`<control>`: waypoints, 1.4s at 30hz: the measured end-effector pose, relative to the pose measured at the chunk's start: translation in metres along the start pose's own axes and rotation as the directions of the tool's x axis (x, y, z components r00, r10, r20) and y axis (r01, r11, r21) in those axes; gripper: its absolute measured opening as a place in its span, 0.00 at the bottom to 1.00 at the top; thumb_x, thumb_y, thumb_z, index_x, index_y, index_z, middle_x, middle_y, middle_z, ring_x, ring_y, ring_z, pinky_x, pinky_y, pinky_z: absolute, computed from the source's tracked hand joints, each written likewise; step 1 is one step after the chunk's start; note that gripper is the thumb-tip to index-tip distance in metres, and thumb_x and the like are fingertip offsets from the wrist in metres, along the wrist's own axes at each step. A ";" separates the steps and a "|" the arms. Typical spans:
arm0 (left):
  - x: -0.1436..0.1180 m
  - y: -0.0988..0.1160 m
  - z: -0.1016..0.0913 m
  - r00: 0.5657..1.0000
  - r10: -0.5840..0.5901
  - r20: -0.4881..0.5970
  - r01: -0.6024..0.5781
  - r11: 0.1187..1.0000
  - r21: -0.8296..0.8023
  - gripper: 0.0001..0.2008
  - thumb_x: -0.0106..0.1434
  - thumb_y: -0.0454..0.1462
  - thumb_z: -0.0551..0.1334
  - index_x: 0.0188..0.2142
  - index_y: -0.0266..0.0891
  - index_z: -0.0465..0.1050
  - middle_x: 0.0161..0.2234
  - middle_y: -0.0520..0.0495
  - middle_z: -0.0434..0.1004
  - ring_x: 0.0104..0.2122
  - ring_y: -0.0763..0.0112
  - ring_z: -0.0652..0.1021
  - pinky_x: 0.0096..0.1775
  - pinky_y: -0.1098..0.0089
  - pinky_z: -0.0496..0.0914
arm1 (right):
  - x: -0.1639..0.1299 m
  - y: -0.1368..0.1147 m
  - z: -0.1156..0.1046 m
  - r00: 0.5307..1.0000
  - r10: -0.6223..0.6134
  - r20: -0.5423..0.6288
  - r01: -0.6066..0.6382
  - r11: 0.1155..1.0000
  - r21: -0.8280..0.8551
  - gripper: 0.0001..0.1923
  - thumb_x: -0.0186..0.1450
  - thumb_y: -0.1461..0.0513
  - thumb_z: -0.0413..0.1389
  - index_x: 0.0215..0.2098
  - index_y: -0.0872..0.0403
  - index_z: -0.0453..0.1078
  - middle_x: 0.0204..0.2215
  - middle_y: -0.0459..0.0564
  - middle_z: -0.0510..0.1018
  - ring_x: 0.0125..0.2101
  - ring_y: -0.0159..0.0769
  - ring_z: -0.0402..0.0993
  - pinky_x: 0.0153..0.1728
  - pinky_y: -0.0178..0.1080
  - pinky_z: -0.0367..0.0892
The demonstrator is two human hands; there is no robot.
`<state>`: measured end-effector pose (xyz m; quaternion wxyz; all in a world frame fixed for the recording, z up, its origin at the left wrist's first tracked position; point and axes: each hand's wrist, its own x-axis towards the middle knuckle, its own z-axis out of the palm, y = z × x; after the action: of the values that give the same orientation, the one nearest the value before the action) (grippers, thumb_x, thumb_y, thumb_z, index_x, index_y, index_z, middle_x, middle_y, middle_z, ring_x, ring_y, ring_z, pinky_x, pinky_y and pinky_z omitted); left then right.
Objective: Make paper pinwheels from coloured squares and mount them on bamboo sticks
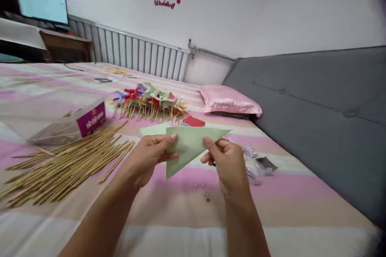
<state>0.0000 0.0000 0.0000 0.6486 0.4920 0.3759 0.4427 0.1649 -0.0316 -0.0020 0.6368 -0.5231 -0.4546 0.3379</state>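
Holding one pale green paper triangle (pixel 189 144) above the striped bed (pixel 181 209), near the centre of the view. Pinching its 9 o'clock edge with the left hand (pixel 147 156), thumb on top and the other fingers curled under, closed firmly on the sheet. Pinching its 3 o'clock side with the right hand (pixel 227 162), thumb and forefinger closed on the paper, the remaining fingers folded loosely. Keeping the sheet lifted and turned toward the eyes, probably for seeing the fold line well; pointing the long tip down toward 7 o'clock.

Lying at 9 o'clock, a loose pile of bamboo sticks (pixel 66 160), too many for counting, spread within easy reach of the left hand. Resting behind them, one pink and white box (pixel 90 120). Waiting at 12 o'clock, a heap of finished pinwheels (pixel 150 102), number not clear. Showing just behind the triangle, one more green sheet (pixel 152 129) and one red paper (pixel 193 121). Sitting at 1 o'clock, one pink pillow (pixel 230 100). Lying at 3 o'clock, some clear plastic bags (pixel 255 164); at 5 o'clock, a few small metal pins (pixel 203 189), about four.
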 end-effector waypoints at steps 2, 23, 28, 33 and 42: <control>0.000 0.001 0.001 1.000 0.009 -0.005 -0.009 1.000 -0.009 0.15 0.52 0.46 0.66 0.21 0.36 0.77 0.24 0.50 0.75 0.29 0.76 0.73 0.32 0.79 0.71 | -0.001 0.000 -0.003 0.999 0.023 0.048 -0.022 0.999 -0.024 0.17 0.55 0.51 0.61 0.21 0.58 0.71 0.10 0.44 0.73 0.13 0.26 0.65 0.17 0.29 0.58; 0.002 0.002 0.002 0.999 0.011 -0.042 -0.017 0.989 -0.144 0.14 0.50 0.45 0.68 0.26 0.34 0.78 0.27 0.47 0.77 0.30 0.74 0.76 0.32 0.78 0.74 | -0.002 -0.002 -0.001 0.978 0.115 0.172 -0.108 0.993 -0.050 0.13 0.50 0.54 0.64 0.22 0.57 0.73 0.13 0.43 0.73 0.16 0.31 0.71 0.19 0.31 0.58; 0.002 0.002 0.003 0.998 0.014 -0.065 -0.026 0.980 -0.200 0.12 0.50 0.43 0.69 0.25 0.34 0.78 0.25 0.48 0.77 0.28 0.76 0.75 0.32 0.77 0.75 | -0.001 0.000 0.001 0.968 0.124 0.217 -0.109 0.991 -0.080 0.11 0.50 0.56 0.64 0.22 0.57 0.73 0.13 0.43 0.72 0.16 0.29 0.71 0.19 0.30 0.58; 0.001 0.003 0.006 0.996 -0.005 -0.086 -0.017 0.968 -0.251 0.09 0.55 0.39 0.66 0.25 0.35 0.77 0.26 0.48 0.78 0.27 0.77 0.76 0.32 0.77 0.75 | -0.001 0.002 0.001 0.967 0.120 0.223 -0.107 0.992 -0.069 0.11 0.50 0.57 0.64 0.23 0.57 0.73 0.14 0.42 0.71 0.16 0.29 0.70 0.19 0.30 0.57; 0.003 0.004 0.006 0.994 -0.012 -0.111 -0.027 0.940 -0.340 0.09 0.61 0.35 0.61 0.27 0.33 0.77 0.28 0.48 0.78 0.28 0.77 0.77 0.33 0.76 0.76 | -0.002 -0.001 0.004 0.946 0.164 0.281 -0.159 0.986 -0.042 0.11 0.48 0.59 0.64 0.28 0.57 0.74 0.16 0.42 0.74 0.17 0.28 0.69 0.21 0.31 0.60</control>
<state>0.0060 0.0009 0.0053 0.7002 0.3485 0.3272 0.5302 0.1602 -0.0324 -0.0016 0.5303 -0.5107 -0.4998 0.4562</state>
